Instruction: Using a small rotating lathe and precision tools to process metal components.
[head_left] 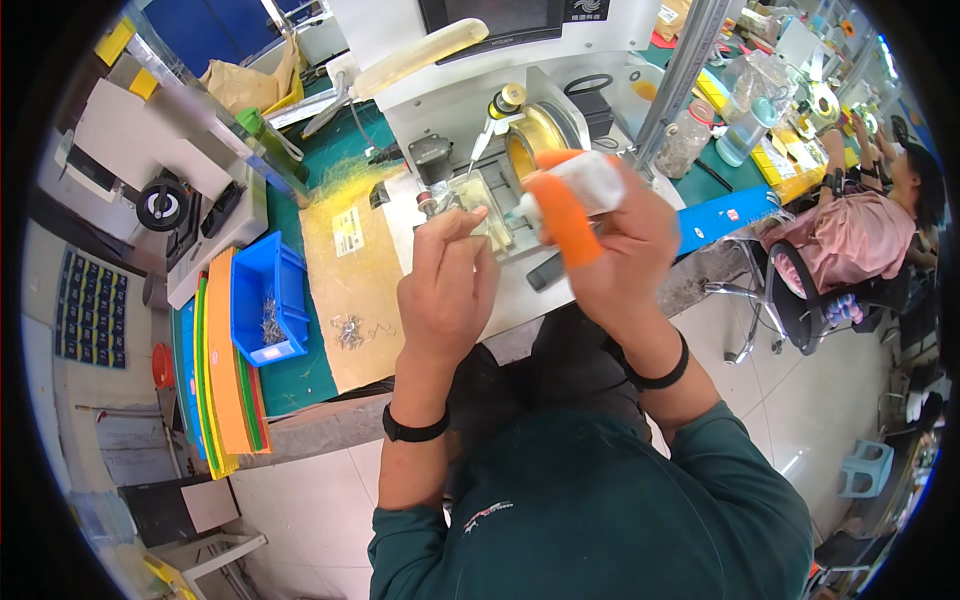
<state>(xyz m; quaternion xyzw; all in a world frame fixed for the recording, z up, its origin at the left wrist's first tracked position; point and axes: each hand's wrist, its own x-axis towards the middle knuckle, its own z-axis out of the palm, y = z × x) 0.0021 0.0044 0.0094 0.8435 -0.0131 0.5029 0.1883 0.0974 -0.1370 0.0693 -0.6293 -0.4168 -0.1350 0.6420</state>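
In front of the machine's work bay, my right hand (640,250) is closed round a small white squeeze bottle (595,183), held tilted. Orange covers (563,220) sleeve the fingers I see on this hand. The bottle's pale green tip points left, toward my left hand (445,290). That hand is closed with its fingers curled; anything pinched at its fingertips is hidden or too small to name. Just beyond it lies a clear block-like fixture (492,215) with metal parts. A needle-nosed tool with a brass-coloured knob (510,97) stands over the fixture.
To the left, a blue bin (268,300) holds small metal parts. Brown paper (345,290) carries a wire pile (348,332) and yellow bristly strands (355,185). A lamp (425,58) hangs above. Jars (687,138) stand right; a co-worker in pink (840,235) sits farther off.
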